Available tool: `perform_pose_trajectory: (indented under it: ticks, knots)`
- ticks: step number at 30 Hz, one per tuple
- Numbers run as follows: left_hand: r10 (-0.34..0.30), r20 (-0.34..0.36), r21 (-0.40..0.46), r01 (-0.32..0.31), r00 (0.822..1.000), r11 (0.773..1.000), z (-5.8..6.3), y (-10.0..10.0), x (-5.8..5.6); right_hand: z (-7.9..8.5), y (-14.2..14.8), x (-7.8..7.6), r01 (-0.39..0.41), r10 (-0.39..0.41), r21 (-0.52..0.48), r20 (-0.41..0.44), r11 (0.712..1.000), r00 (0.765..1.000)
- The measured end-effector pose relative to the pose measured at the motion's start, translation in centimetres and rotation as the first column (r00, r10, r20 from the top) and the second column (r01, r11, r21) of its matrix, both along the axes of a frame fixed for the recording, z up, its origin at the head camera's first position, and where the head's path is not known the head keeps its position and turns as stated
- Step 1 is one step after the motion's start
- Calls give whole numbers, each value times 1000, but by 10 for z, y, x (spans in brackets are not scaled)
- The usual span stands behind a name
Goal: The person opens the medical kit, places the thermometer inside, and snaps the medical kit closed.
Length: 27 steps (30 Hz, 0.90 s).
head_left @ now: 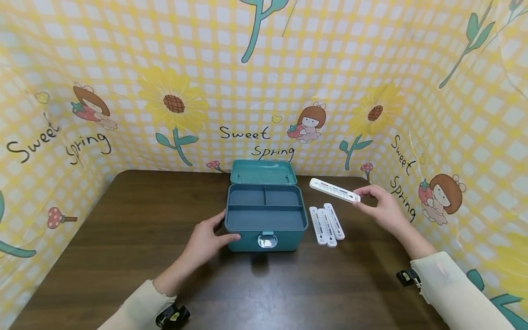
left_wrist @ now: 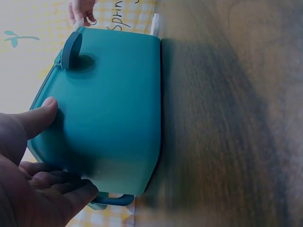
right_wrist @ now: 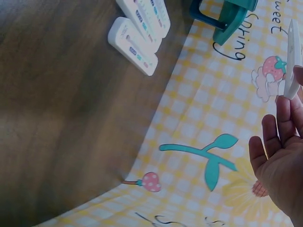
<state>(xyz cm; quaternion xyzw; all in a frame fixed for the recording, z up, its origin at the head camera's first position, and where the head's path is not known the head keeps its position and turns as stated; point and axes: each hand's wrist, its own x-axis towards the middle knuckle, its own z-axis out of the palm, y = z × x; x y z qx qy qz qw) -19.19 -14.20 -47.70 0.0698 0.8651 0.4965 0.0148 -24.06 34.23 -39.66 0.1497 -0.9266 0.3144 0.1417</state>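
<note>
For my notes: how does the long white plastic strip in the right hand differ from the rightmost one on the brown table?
The right hand pinches the held strip; the rightmost strip lies on the table. In the head view, the held strip slants mostly sideways, the rightmost mostly away. Both are white.

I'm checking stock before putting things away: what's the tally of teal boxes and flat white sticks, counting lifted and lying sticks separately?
Teal box: 1
Lifted white stick: 1
White sticks lying on the table: 3
Total: 5
</note>
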Motion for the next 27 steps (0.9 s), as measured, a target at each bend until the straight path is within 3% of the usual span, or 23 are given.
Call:
perform_pose_trajectory:
  ticks: [13, 19, 27]
  knots:
    - [3, -6, -3, -3, 1000, 1000, 0, 0, 0, 14, -16, 6, -164, 164, 37, 10, 986, 986]
    - [4, -2, -21, -4, 1000, 1000, -1, -1, 0, 19, -28, 9, -200, 196, 76, 50, 977, 979]
    - [14, -4, -22, -14, 1000, 1000, 0, 0, 1, 23, -45, 1, -277, 272, 173, 50, 945, 961]
